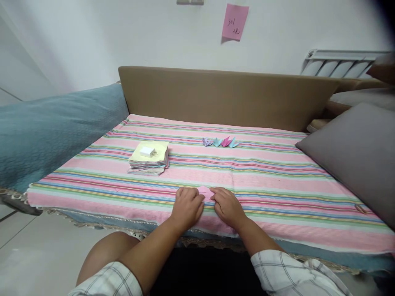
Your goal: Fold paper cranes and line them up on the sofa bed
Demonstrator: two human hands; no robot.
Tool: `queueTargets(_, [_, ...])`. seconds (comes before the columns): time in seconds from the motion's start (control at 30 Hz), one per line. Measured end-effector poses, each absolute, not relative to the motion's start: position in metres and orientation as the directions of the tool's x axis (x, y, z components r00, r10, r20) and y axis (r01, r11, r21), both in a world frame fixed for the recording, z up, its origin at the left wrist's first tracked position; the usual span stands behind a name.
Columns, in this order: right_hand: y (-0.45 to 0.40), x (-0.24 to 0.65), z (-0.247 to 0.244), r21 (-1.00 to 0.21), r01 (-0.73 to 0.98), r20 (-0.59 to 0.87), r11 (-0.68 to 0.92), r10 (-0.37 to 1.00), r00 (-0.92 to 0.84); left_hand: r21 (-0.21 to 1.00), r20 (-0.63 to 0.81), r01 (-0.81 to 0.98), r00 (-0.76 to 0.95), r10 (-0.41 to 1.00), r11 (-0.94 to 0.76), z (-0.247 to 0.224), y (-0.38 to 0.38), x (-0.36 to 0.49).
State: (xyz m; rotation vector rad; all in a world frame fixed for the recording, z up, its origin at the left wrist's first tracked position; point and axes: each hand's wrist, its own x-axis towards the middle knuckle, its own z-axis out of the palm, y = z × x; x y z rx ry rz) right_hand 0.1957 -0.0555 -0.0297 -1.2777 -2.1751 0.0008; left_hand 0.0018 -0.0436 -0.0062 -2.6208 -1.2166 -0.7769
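A small piece of folded pink paper [205,191] lies just below the centre of the frame, flat or nearly so on a striped cloth [265,181]. It sits between the 2 hands, a little toward the top of the frame from the knuckles, and its visible part runs longest from left to right – from hand to hand. Neither hand is nearer: the left hand [187,206] covers its left end and the right hand [228,209] its right end. The left hand's fingers are curled down over the paper, with the thumb close to its lower edge; the right hand seems to pinch its end between thumb and forefinger. How much paper is hidden under the fingers I cannot tell.

Farther up the frame, right of centre, 4 folded paper cranes [226,142] stand in a row, well apart from the hands. Left of centre is a stack of paper squares [161,153], with a white plug adapter [146,152] on its yellow top sheet.

At the top of the frame, right of centre, a pink note [235,21] on the wall bears handwriting: it looks like "301" – the scrawl below it is unclear to me. No brand can be read on the adapter.
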Motion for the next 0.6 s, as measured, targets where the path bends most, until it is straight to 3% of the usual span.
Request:
queueTargets(0.17, [-0.055,0.196,-0.029,-0.296,0.786,0.498,0.542,0.79,-0.358,-0.013,0.386,0.757,0.607,0.695,-0.654,-0.013,-0.05,0.011])
queueTargets(0.6, [-0.056,0.196,-0.028,-0.332,0.77,0.501,0.546,0.793,-0.346,0.043,0.257,0.827,0.533,0.807,-0.56,0.006,-0.041,-0.007])
